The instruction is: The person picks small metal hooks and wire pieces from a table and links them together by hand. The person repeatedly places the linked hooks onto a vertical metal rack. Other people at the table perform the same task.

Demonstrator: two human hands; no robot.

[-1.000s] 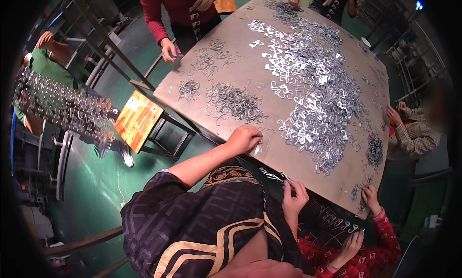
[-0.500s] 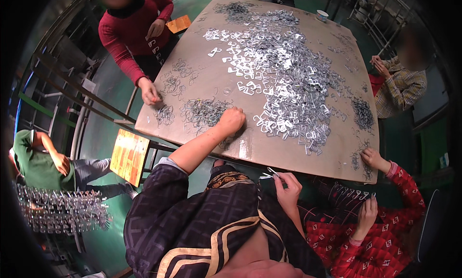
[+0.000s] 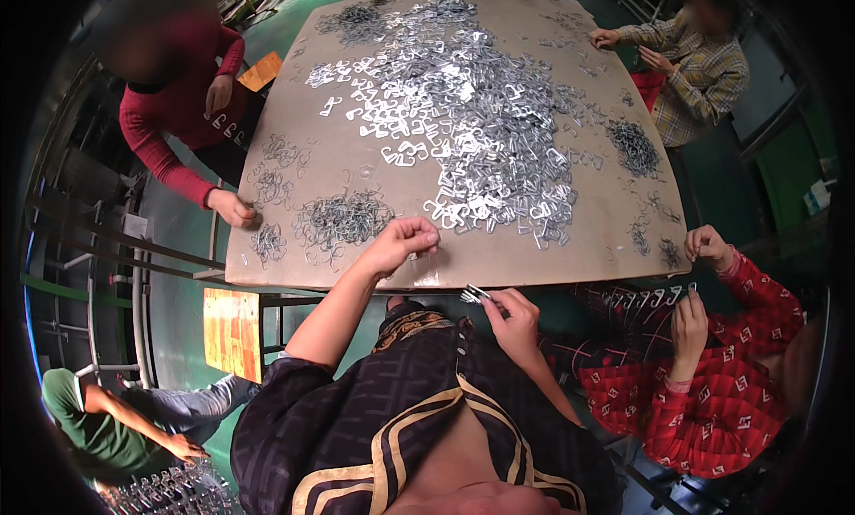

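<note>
My left hand (image 3: 405, 246) is closed in a pinch over the near edge of the brown-topped table (image 3: 347, 132). Whatever its fingertips hold is too small to make out. Beside it lies a heap of thin dark wire clips (image 3: 343, 223). My right hand (image 3: 514, 321), just off the table's near edge, grips several flat silver metal hooks (image 3: 475, 295) between thumb and fingers. A large heap of similar shiny hooks (image 3: 481, 114) spreads along the middle of the table.
Co-workers sit around: a red sweater (image 3: 169, 141) at left, a plaid shirt (image 3: 704, 78) at far right, a red patterned sleeve (image 3: 757, 292) close on my right. A wooden stool (image 3: 233, 335) stands at left. Other wire clip heaps (image 3: 632, 148) lie near the table edges.
The view has shifted, so the table sits further left. My left hand has drawn back from beside the wire clips toward me. My right hand still grips hooks, which now show more clearly.
</note>
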